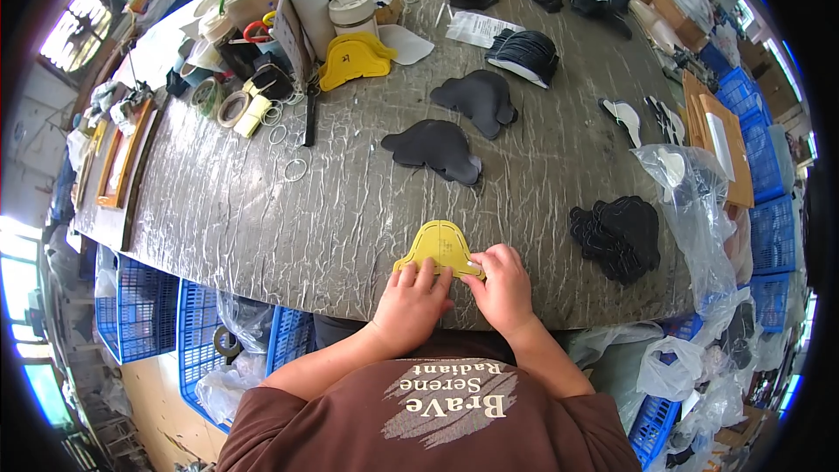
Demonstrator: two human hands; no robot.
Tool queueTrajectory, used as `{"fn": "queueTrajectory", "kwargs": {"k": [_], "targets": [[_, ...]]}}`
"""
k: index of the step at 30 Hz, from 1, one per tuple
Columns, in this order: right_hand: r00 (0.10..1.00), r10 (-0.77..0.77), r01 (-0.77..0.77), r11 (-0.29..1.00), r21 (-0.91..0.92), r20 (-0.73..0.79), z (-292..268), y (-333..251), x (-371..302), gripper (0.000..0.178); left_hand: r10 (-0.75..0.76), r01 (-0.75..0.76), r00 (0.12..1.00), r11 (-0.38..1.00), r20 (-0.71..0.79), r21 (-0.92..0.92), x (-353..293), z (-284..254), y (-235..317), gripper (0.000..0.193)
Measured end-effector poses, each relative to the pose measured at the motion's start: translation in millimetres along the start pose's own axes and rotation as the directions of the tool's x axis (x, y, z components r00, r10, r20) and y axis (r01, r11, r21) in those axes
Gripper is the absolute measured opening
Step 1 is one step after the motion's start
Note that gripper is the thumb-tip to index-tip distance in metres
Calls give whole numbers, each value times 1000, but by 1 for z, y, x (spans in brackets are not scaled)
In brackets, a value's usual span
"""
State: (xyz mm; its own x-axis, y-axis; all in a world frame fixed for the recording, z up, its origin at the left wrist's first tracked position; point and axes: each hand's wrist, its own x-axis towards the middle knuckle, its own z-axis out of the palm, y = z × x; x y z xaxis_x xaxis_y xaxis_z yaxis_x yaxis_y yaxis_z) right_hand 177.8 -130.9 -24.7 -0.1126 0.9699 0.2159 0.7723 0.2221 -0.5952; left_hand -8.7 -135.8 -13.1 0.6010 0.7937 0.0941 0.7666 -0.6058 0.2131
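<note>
Yellow template [440,245] lies flat at the near edge of the worktop [262,210]. Left hand [412,300] rests on its near left corner, fingers extended, pressing down. Right hand [502,284] touches its near right edge, fingers curled; whether it pinches anything cannot be told. Black cut pieces [434,149] lie farther away.

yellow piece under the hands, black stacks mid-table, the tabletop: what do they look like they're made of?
Yellow template, pressed flat by left hand and right hand: thin stiff sheet, likely card or plastic; matte, crisp cut edges, printed lines.
Black cut pieces: soft matte sheet, maybe foam, felt or synthetic leather; no shine, can't tell which.
Tabletop: grey surface under what looks like wrinkled clear film; glossy creases all over.
</note>
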Motion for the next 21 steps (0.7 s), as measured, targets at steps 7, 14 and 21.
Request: {"fn": "queueTrajectory", "kwargs": {"k": [7, 14, 21], "targets": [[995, -96, 95, 995, 34, 11, -16, 7, 36, 15, 41, -62, 984, 991, 173, 116, 4, 0, 6, 80], [999, -47, 37, 946, 322, 23, -5, -35, 65, 13, 47, -72, 982, 989, 182, 132, 5, 5, 5, 78], [931, -107, -104, 839, 534, 349, 21, -33, 66, 7, 64, -88, 974, 991, 216, 102, 3, 8, 5, 72]]}}
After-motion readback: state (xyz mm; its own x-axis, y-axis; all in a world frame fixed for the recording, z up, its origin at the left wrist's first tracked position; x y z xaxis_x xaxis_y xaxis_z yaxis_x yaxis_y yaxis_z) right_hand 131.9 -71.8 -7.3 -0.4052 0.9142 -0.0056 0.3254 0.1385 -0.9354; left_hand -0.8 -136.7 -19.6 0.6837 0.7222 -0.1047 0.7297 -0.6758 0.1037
